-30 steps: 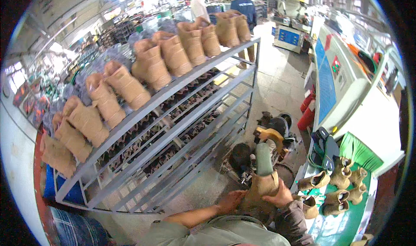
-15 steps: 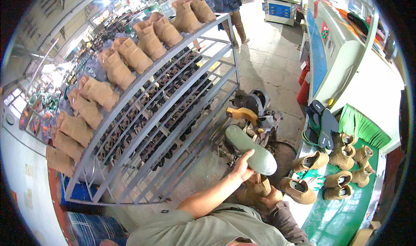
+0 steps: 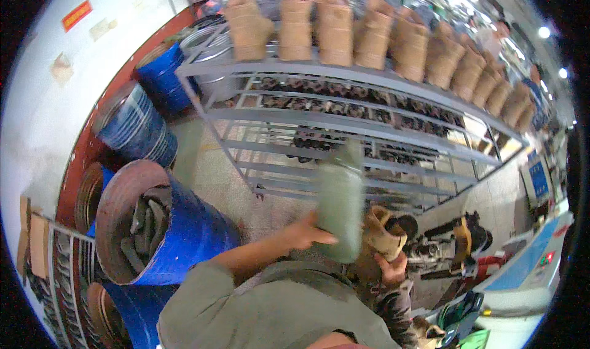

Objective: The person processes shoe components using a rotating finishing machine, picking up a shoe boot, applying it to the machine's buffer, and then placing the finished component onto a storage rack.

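Observation:
My left hand (image 3: 310,233) is closed around one side of a grey-green shoe last (image 3: 341,207), which is smeared by motion and stands upright in front of my chest. To the right of it, my right hand (image 3: 392,268) grips a tan boot (image 3: 382,233) with its opening facing up. The last is close beside the boot; whether they touch I cannot tell. A large blue drum (image 3: 203,229) to my left has several grey-green lasts (image 3: 144,226) lying inside.
Ahead stands a grey metal rack (image 3: 313,122) with tan boots (image 3: 335,29) along its top and dark footwear below. More blue drums (image 3: 136,124) line the left wall. A machine (image 3: 464,238) stands on the floor at right, near a pale cabinet (image 3: 513,284).
My view has swung left, bringing the blue drums into sight and moving the work table toward the lower right. The last has turned from slanted to upright. Both hands keep their holds.

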Tool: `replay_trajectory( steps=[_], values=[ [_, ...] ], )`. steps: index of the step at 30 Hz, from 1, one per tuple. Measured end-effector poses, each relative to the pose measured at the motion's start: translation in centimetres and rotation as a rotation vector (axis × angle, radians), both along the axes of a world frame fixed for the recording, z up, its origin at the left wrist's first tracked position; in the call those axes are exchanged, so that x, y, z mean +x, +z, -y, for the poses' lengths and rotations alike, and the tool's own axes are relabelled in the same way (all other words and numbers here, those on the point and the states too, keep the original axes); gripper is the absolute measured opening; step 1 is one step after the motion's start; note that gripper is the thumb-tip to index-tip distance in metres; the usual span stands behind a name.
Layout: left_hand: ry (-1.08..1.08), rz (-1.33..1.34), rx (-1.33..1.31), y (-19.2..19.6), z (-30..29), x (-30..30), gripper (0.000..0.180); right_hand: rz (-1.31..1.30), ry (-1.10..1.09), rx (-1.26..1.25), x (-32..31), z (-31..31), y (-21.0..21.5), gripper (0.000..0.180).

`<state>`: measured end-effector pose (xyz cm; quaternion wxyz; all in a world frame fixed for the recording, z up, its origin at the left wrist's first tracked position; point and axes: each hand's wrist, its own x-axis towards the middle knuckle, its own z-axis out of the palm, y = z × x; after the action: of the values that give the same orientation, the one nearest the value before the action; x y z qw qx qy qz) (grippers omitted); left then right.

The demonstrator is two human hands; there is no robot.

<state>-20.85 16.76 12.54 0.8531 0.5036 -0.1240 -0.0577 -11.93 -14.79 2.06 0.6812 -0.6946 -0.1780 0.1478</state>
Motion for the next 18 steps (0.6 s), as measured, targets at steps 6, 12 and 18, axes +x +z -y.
replay_trajectory(
  steps=[6, 12, 18],
  values=[
    [1.335, -0.047, -0.256, 0.4, -19.7, -19.8, 0.075, 0.089, 0.242, 0.245, 3.1, -23.2, 15.5, 0.044],
    [1.41, 0.046, 0.087, -0.4, -21.6, -25.4, 0.078, 0.349, 0.325, 0.643, 0.7, -49.6, 28.2, 0.05],
    [1.026, 0.055, 0.088, -3.1, -22.1, -15.7, 0.063, 0.892, -0.513, 0.09, 6.7, -69.0, 28.6, 0.068]
  ],
)
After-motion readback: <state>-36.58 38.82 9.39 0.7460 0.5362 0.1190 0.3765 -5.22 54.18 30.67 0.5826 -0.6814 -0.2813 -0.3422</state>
